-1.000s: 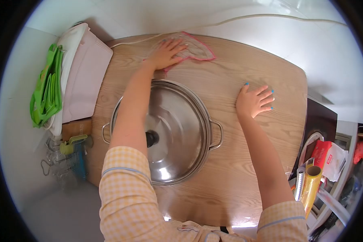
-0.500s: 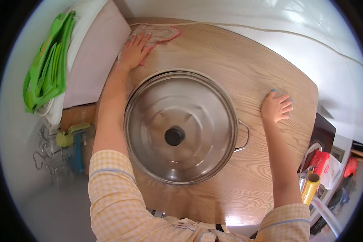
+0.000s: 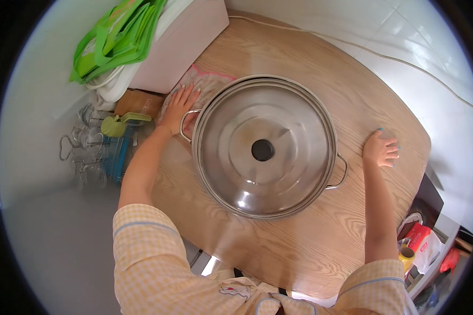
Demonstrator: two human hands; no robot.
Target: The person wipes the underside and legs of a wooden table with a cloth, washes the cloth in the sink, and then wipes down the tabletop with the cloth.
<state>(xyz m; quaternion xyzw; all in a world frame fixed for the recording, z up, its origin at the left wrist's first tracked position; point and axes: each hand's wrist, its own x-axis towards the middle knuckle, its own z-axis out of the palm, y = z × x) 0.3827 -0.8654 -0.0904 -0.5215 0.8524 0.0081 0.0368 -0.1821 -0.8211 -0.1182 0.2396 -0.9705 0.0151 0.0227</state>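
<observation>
My left hand [image 3: 180,109] lies flat with fingers spread on a patterned cloth [image 3: 207,81] with a pink edge. The cloth rests on the wooden table [image 3: 299,241], partly hidden by the hand and by a large steel pot with a lid [image 3: 299,168]. One pot handle [image 3: 188,125] is close beside my left hand. A black knob [image 3: 263,150] sits at the middle of the lid. To the right, my right hand [image 3: 381,149] rests on the bare tabletop with its fingers apart, away from the pot's right handle [image 3: 343,173].
Back left stands a white box-shaped object [image 3: 181,44] with green bags [image 3: 123,39] on top. Below it are a cardboard box [image 3: 138,102] and a rack of glasses [image 3: 89,142]. A cord [image 3: 362,48] runs along the back edge. Packages [image 3: 424,244] lie at the lower right.
My left hand and the cloth have moved nearer along the table's left side, to beside the pot's left handle. The view has shifted. My right hand still rests on the table.
</observation>
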